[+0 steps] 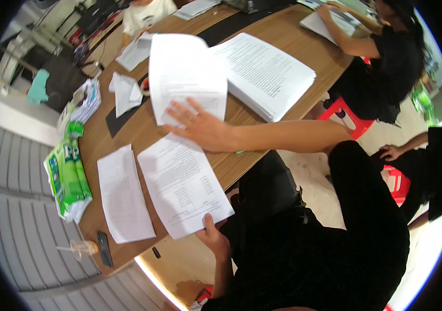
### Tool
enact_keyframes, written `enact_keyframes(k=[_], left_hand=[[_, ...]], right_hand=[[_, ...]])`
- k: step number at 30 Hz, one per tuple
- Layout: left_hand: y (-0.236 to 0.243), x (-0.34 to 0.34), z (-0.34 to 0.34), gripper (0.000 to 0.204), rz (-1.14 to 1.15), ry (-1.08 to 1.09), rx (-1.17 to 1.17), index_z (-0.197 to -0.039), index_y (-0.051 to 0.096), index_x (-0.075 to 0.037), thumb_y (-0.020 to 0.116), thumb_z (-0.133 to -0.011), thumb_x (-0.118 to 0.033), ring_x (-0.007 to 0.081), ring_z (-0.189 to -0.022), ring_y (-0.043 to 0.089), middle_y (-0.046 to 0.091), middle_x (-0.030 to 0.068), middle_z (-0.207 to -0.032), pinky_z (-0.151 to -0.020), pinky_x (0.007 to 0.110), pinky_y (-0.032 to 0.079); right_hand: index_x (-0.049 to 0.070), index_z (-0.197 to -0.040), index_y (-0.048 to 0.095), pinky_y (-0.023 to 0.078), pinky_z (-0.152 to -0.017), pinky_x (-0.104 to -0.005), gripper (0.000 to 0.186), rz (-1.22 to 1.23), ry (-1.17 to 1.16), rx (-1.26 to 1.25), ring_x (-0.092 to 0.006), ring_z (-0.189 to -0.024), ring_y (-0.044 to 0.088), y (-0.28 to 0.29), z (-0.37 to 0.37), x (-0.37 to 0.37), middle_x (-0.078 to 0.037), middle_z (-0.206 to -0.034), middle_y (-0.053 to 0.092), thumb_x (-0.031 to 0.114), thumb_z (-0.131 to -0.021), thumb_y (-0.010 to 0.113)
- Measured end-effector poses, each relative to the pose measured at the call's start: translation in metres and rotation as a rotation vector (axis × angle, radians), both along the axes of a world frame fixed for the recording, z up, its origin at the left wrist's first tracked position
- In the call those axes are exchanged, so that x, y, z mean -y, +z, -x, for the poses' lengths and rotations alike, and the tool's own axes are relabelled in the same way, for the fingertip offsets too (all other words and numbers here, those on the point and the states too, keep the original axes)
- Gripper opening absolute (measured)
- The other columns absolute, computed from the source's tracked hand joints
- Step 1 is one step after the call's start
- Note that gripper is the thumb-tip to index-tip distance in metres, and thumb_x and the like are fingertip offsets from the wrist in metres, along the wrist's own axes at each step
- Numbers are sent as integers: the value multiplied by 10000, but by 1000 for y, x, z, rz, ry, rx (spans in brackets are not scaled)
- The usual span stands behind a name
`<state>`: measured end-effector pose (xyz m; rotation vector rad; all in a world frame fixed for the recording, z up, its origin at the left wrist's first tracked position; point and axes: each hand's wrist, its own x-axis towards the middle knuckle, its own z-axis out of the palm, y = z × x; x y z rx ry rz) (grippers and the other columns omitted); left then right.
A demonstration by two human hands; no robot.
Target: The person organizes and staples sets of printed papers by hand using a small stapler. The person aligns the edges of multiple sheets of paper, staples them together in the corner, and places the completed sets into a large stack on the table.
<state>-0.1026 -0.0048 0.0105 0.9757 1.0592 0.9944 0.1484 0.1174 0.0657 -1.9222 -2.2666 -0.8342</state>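
My left hand (213,237) grips the near corner of a printed sheet (182,179), thumb on top and fingers underneath. The sheet lies partly on the wooden table and reaches past its edge. My right hand (197,124) is spread flat, its fingers on the lower part of another printed page (187,67) whose top curves upward. Its wrist passes over the far end of the sheet in my left hand. Beside the curved page is a thick stack of printed paper (267,75). To the left lies a narrower pile of white paper (125,197).
A green plastic tissue pack (70,176), a dark phone (105,249) and a cup with a straw (82,250) line the table's left side. A roll of tape (146,86) sits beside crumpled paper (126,93). Other people handle papers across the table; red stools (353,116) stand at right.
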Motion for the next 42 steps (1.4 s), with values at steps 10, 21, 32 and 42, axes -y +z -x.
enact_keyframes(k=[10, 21, 32, 42], left_hand=[[23, -19, 37, 385, -381, 74, -445, -1290, 426, 120, 481, -932, -10, 279, -1132, 538, 527, 211, -1270, -959, 362, 438], [153, -160, 6, 458, -775, -291, -310, -1287, 470, 101, 596, -865, -26, 253, -1141, 541, 539, 184, -1280, -1030, 377, 374], [202, -287, -295, 536, -391, -1299, 306, -1324, 447, 62, 612, -821, -25, 247, -1187, 538, 561, 145, -1290, -1022, 366, 396], [131, -323, -386, 428, -748, -1135, -597, -1244, 517, 54, 566, -819, 26, 231, -1078, 595, 621, 157, -1183, -933, 323, 443]], right_hand=[[211, -1521, 174, 165, -1121, -598, 829, -224, -468, -73, -393, -1440, 135, 33, -109, -28, -158, -1574, 131, 247, -836, 639], [-63, -1465, 154, 299, -1112, -359, 854, -535, -427, -1442, -383, -1339, 377, 8, -247, 70, -298, -1443, 351, 307, -863, 633], [26, -1401, 407, 414, -984, -314, 534, -855, -33, -1965, -180, -1140, 524, 61, -246, 154, -93, -1239, 566, 326, -976, 527], [17, -1336, 490, 389, -1022, -361, 498, -597, -40, -1644, -225, -1231, 515, 71, -256, 220, -115, -1317, 556, 386, -1023, 375]])
